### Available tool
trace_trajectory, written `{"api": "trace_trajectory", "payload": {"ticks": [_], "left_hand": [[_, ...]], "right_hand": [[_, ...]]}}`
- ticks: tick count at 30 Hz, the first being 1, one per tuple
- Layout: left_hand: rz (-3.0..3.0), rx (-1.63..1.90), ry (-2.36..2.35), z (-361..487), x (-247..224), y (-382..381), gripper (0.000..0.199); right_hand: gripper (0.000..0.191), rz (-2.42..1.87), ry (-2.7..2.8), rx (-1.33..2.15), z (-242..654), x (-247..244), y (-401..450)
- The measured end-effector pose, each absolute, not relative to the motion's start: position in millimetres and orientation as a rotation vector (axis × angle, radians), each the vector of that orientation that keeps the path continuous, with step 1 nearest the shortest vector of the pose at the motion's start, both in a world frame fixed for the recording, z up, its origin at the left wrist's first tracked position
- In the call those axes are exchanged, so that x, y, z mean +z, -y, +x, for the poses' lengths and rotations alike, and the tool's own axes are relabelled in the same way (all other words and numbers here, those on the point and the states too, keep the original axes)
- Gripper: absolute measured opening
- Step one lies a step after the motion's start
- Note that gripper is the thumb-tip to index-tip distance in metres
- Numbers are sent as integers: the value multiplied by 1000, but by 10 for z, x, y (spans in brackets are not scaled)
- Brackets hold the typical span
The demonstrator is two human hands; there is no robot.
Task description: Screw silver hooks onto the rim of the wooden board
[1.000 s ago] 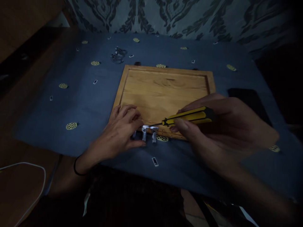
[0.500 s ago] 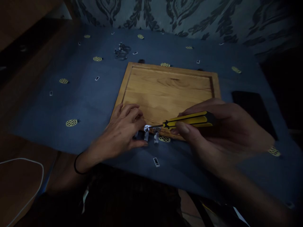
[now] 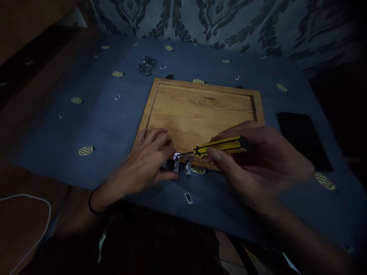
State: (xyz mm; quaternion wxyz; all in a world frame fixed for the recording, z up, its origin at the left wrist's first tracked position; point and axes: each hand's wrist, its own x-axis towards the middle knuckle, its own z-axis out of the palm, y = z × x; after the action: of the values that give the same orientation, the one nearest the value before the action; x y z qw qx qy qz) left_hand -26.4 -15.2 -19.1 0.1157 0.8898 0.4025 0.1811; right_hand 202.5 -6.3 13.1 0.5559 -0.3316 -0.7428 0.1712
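Note:
My right hand (image 3: 252,160) is closed round the yellow and black handle of a screwdriver (image 3: 222,146). The shaft points left, its tip at a small shiny metal piece (image 3: 176,156) on the near edge of a wooden board (image 3: 200,110). My left hand (image 3: 146,160) rests over the board's near left corner, fingers bent, with thumb and fingertips around the small metal pieces. What its fingertips pinch is too small and dark to tell. A second clear or metal piece (image 3: 188,169) sticks out from the board's edge, just right of the first.
A small heap of similar metal parts (image 3: 146,65) lies behind the board on the blue patterned cloth (image 3: 97,133). At the right is a dark flat object (image 3: 304,139), like a phone or tablet. A white cable (image 3: 49,214) hangs at the lower left.
My right hand and the screwdriver have shifted slightly left, the tip staying at the metal piece. The whole view has moved a little. My left hand keeps its place.

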Motion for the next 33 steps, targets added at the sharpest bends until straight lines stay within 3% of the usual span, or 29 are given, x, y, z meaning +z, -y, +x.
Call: {"api": "trace_trajectory", "payload": {"ticks": [9, 19, 33], "left_hand": [[2643, 535, -1158, -262, -170, 147, 50], [2669, 518, -1167, -251, -150, 155, 53], [2658, 503, -1178, -257, -142, 168, 46]], "right_hand": [[26, -826, 1799, 382, 2005, 178, 72], [12, -841, 1917, 295, 2021, 220, 74], [21, -951, 1799, 706, 2023, 265, 138]]}}
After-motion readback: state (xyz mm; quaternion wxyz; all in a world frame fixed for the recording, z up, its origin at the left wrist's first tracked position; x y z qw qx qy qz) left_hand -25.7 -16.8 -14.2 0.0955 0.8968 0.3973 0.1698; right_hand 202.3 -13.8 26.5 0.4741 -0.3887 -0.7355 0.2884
